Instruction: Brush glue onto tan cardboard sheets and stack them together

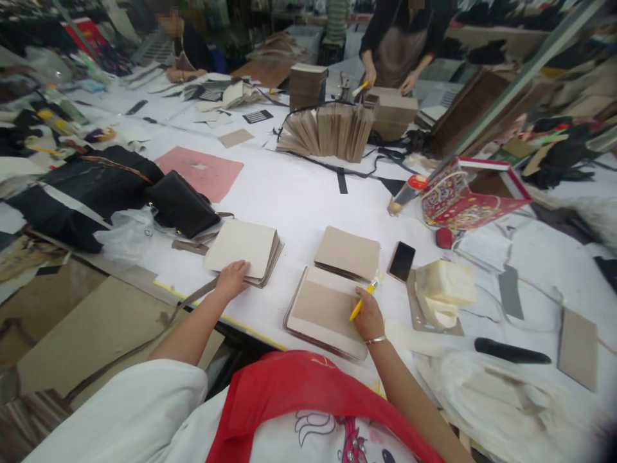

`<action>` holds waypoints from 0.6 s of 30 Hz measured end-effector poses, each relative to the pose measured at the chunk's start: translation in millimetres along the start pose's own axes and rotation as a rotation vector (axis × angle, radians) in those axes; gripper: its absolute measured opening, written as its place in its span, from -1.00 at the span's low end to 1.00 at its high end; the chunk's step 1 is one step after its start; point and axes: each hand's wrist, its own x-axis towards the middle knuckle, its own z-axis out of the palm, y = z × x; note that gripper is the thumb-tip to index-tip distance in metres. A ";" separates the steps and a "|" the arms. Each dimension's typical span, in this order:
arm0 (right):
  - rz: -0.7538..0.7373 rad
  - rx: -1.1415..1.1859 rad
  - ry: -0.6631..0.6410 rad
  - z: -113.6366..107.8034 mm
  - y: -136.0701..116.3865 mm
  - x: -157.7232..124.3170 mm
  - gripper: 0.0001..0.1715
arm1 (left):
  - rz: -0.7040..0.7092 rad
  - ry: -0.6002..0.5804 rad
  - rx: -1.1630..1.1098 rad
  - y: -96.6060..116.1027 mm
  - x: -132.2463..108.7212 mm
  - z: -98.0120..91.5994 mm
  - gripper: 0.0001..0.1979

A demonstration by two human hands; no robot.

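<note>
My left hand (232, 278) rests with fingers closed over the near edge of a stack of pale cardboard sheets (243, 247) on the white table. My right hand (369, 316) grips a yellow brush (362, 301), its tip at the right side of a flat stack of boards (324, 310) with a tan panel on top. A second small stack of tan boards (348, 252) lies just beyond it. A black phone (402, 261) lies to the right of that stack.
A cream glue block (442, 290) sits right of my right hand. Black bags (120, 190) lie at the left, a pink sheet (202, 170) behind them. Fanned boards (328, 132) and a red box (463, 193) stand farther back. Two other people work at the far side.
</note>
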 end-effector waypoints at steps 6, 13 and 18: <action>0.074 0.042 0.068 -16.3 -9.8 3.5 -0.67 | 0.148 0.058 -0.018 -6.2 -17.2 -6.7 -0.72; 0.356 0.124 0.163 -50.1 -1.9 1.5 -0.71 | 0.615 0.499 -0.212 101.6 -39.0 -39.5 -0.77; 0.385 0.135 0.246 -67.7 12.0 -7.4 -0.73 | 1.157 0.278 -0.196 207.9 -74.4 -25.3 -0.78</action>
